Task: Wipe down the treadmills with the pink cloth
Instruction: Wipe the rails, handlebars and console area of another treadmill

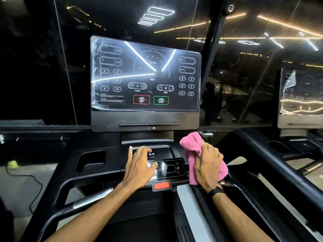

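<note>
I stand on a black treadmill whose console (pixel 97 173) fills the middle of the view, with a large display screen (pixel 145 75) upright behind it. My right hand (pixel 208 166) presses the bunched pink cloth (pixel 192 145) onto the right side of the console, over the right cup holder area. My left hand (pixel 139 165) lies flat with fingers spread on the small glossy control panel (pixel 174 167) in the console's middle, holding nothing. A red stop key (pixel 161 186) sits just below that panel.
A second treadmill's screen (pixel 300 96) and handrail (pixel 272 154) stand close on the right. An empty cup holder (pixel 91 161) is at the console's left. A cable (pixel 33 182) and a yellow-green object (pixel 12 164) lie on the floor at left. Dark glass ahead reflects ceiling lights.
</note>
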Action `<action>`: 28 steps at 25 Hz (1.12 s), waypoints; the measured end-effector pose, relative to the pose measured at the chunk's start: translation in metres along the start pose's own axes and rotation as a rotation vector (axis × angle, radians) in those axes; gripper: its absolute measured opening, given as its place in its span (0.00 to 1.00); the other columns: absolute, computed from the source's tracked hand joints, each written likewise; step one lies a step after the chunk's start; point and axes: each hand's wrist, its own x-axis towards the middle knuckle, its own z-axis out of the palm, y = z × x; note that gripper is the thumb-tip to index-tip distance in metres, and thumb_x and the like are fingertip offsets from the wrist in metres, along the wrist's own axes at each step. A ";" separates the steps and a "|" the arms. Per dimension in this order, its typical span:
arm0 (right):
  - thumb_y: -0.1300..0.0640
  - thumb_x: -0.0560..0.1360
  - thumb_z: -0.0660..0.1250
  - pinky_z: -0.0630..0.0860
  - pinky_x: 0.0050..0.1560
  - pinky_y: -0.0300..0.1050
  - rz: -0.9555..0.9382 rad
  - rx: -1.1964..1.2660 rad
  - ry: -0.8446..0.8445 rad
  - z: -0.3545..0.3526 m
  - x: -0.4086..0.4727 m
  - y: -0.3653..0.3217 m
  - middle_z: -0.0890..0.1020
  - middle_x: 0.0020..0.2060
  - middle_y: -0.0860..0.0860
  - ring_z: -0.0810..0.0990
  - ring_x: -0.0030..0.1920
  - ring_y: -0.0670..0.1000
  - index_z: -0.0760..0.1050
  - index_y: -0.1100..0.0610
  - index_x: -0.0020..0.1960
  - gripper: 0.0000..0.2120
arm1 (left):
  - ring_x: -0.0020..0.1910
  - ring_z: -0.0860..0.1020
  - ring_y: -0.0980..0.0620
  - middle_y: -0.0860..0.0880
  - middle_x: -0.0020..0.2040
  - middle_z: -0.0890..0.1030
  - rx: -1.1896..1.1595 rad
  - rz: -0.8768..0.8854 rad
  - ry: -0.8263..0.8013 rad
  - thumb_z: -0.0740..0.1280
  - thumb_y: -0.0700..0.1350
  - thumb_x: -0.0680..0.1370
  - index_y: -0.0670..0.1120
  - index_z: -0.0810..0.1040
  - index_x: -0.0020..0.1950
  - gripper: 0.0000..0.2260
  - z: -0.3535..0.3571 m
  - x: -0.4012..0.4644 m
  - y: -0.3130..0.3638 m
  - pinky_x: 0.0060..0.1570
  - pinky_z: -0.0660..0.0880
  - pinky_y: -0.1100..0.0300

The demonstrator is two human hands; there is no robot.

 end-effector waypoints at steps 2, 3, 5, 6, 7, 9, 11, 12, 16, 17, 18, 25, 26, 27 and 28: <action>0.50 0.78 0.54 0.64 0.48 0.51 -0.008 -0.027 0.017 -0.014 -0.005 0.011 0.78 0.49 0.54 0.72 0.45 0.57 0.74 0.58 0.59 0.17 | 0.66 0.73 0.53 0.53 0.65 0.74 -0.031 0.030 -0.001 0.67 0.52 0.76 0.47 0.72 0.65 0.20 0.003 0.001 0.024 0.77 0.36 0.57; 0.50 0.78 0.54 0.64 0.48 0.51 -0.009 -0.044 0.017 -0.022 -0.008 0.017 0.78 0.49 0.54 0.72 0.45 0.57 0.74 0.58 0.58 0.17 | 0.66 0.73 0.53 0.53 0.64 0.74 -0.064 0.038 -0.012 0.65 0.56 0.75 0.47 0.72 0.65 0.22 0.007 0.001 0.039 0.77 0.39 0.56; 0.51 0.78 0.55 0.66 0.49 0.52 -0.012 -0.091 0.014 -0.039 -0.016 0.031 0.78 0.49 0.54 0.73 0.45 0.57 0.75 0.58 0.58 0.17 | 0.64 0.74 0.52 0.53 0.61 0.76 -0.164 0.022 -0.034 0.59 0.65 0.71 0.47 0.74 0.62 0.28 0.018 0.000 0.075 0.78 0.48 0.53; 0.51 0.78 0.56 0.66 0.49 0.52 -0.013 -0.110 0.015 -0.046 -0.020 0.037 0.78 0.49 0.53 0.74 0.46 0.57 0.75 0.58 0.58 0.16 | 0.62 0.75 0.51 0.54 0.60 0.77 -0.226 -0.011 -0.031 0.57 0.68 0.68 0.48 0.75 0.61 0.31 0.024 0.000 0.093 0.76 0.56 0.51; 0.51 0.77 0.57 0.67 0.50 0.52 -0.004 -0.125 0.017 -0.055 -0.026 0.048 0.78 0.50 0.53 0.75 0.46 0.57 0.75 0.57 0.60 0.17 | 0.60 0.75 0.50 0.54 0.58 0.78 -0.272 -0.048 -0.030 0.57 0.71 0.67 0.50 0.76 0.60 0.33 0.032 -0.001 0.116 0.71 0.63 0.50; 0.51 0.78 0.57 0.68 0.51 0.52 0.025 -0.145 0.011 -0.074 -0.038 0.070 0.78 0.52 0.53 0.75 0.47 0.57 0.75 0.57 0.63 0.18 | 0.56 0.76 0.51 0.56 0.55 0.79 -0.277 -0.102 -0.070 0.61 0.73 0.65 0.52 0.77 0.59 0.33 0.044 -0.005 0.162 0.63 0.69 0.50; 0.50 0.78 0.56 0.69 0.51 0.53 0.058 -0.162 -0.002 -0.093 -0.051 0.093 0.78 0.53 0.53 0.76 0.47 0.57 0.75 0.57 0.65 0.19 | 0.54 0.77 0.53 0.57 0.53 0.80 -0.247 -0.112 -0.149 0.66 0.72 0.65 0.53 0.78 0.59 0.31 0.058 -0.012 0.204 0.61 0.70 0.50; 0.50 0.79 0.56 0.69 0.51 0.53 0.075 -0.165 -0.010 -0.103 -0.059 0.103 0.78 0.53 0.53 0.76 0.47 0.57 0.75 0.57 0.65 0.20 | 0.53 0.78 0.54 0.57 0.51 0.81 -0.271 -0.110 -0.196 0.67 0.72 0.63 0.53 0.79 0.57 0.31 0.064 -0.017 0.223 0.60 0.72 0.51; 0.49 0.79 0.56 0.66 0.50 0.50 0.131 -0.124 -0.015 -0.140 -0.098 0.135 0.77 0.52 0.53 0.74 0.46 0.55 0.74 0.59 0.63 0.19 | 0.46 0.81 0.53 0.54 0.45 0.84 -0.300 -0.041 -0.316 0.72 0.64 0.62 0.52 0.82 0.50 0.23 0.090 -0.042 0.277 0.49 0.79 0.52; 0.49 0.79 0.56 0.65 0.50 0.50 0.128 -0.089 -0.033 -0.150 -0.110 0.144 0.77 0.51 0.53 0.73 0.46 0.55 0.74 0.59 0.62 0.18 | 0.46 0.81 0.52 0.53 0.44 0.84 -0.271 -0.020 -0.321 0.74 0.59 0.64 0.51 0.82 0.50 0.19 0.096 -0.050 0.289 0.48 0.79 0.52; 0.47 0.79 0.56 0.64 0.49 0.49 0.115 -0.047 -0.057 -0.162 -0.122 0.152 0.77 0.51 0.52 0.73 0.46 0.55 0.73 0.59 0.61 0.18 | 0.46 0.81 0.51 0.53 0.45 0.84 -0.257 -0.003 -0.315 0.75 0.54 0.66 0.51 0.82 0.49 0.14 0.100 -0.058 0.301 0.49 0.79 0.52; 0.31 0.77 0.57 0.61 0.60 0.43 0.096 0.151 -0.158 -0.257 -0.142 0.220 0.71 0.64 0.48 0.69 0.63 0.48 0.68 0.52 0.66 0.29 | 0.49 0.79 0.49 0.54 0.45 0.82 -0.100 0.281 -0.421 0.69 0.41 0.70 0.53 0.81 0.47 0.09 0.095 -0.096 0.357 0.48 0.76 0.52; 0.32 0.75 0.62 0.59 0.63 0.41 0.051 0.144 -0.192 -0.272 -0.144 0.231 0.67 0.68 0.48 0.66 0.67 0.46 0.65 0.51 0.70 0.32 | 0.48 0.79 0.50 0.54 0.44 0.82 -0.081 0.351 -0.431 0.68 0.41 0.70 0.53 0.81 0.47 0.10 0.090 -0.099 0.367 0.47 0.75 0.53; 0.32 0.73 0.67 0.55 0.65 0.40 0.004 0.130 -0.243 -0.285 -0.145 0.242 0.64 0.72 0.48 0.62 0.69 0.43 0.60 0.51 0.74 0.39 | 0.47 0.79 0.51 0.55 0.43 0.82 -0.070 0.420 -0.438 0.68 0.40 0.70 0.53 0.81 0.47 0.10 0.086 -0.103 0.377 0.48 0.75 0.53; 0.31 0.70 0.70 0.54 0.67 0.40 -0.027 0.101 -0.301 -0.296 -0.147 0.250 0.60 0.76 0.49 0.59 0.71 0.42 0.56 0.52 0.77 0.46 | 0.46 0.79 0.54 0.56 0.41 0.82 -0.066 0.490 -0.443 0.67 0.40 0.69 0.53 0.81 0.47 0.11 0.082 -0.107 0.387 0.49 0.74 0.54</action>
